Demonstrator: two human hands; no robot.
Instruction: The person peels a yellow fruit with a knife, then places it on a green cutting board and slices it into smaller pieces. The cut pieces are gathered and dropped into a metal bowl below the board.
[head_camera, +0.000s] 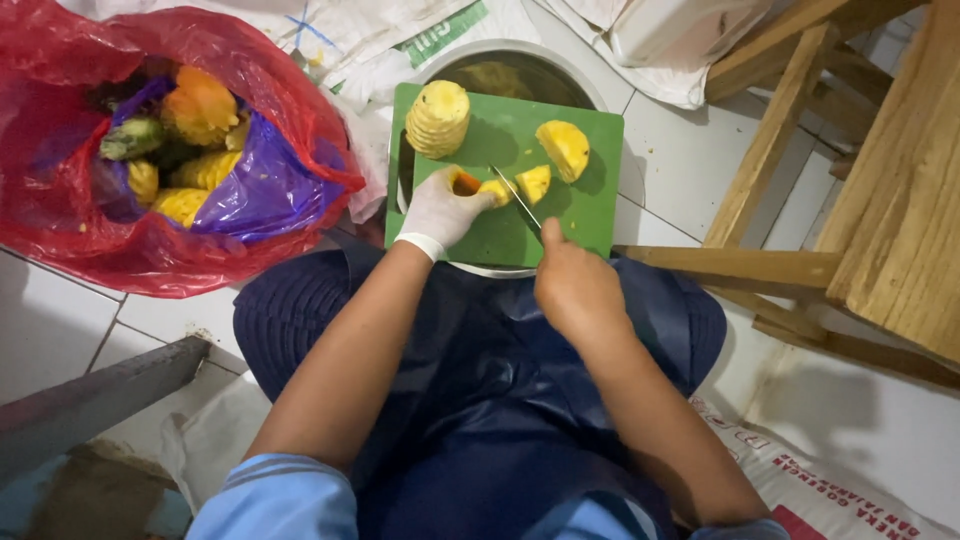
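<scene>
Taking the green cutting board (560, 215) as my landmark, far off its left edge on the tiled floor (60, 330) sits a red plastic bag (150, 245) lined with purple, full of pineapple peel and scraps (195, 105). On the board's far left corner stands a peeled pineapple (437, 118), upright, scored with ridges. Just in front of it, my left hand (440, 210), in a white glove, presses down on a small pineapple piece (494, 190) near the board's middle, fingers bent over it and grasping it; an orange patch shows by my gloved fingers, and I cannot tell what it is. Right beside that piece the knife (517, 199) slants across the board, its blade touching the fruit. A second small wedge (535, 183) lies just right of the blade, and a bigger chunk (565, 148) rests toward the board's far right corner. My bare right hand (572, 285) is clenched around the knife handle at the board's near edge. The board lies over a metal basin (515, 65), whose rim shows beyond it. To the right of the board stand wooden furniture legs (770, 150).
</scene>
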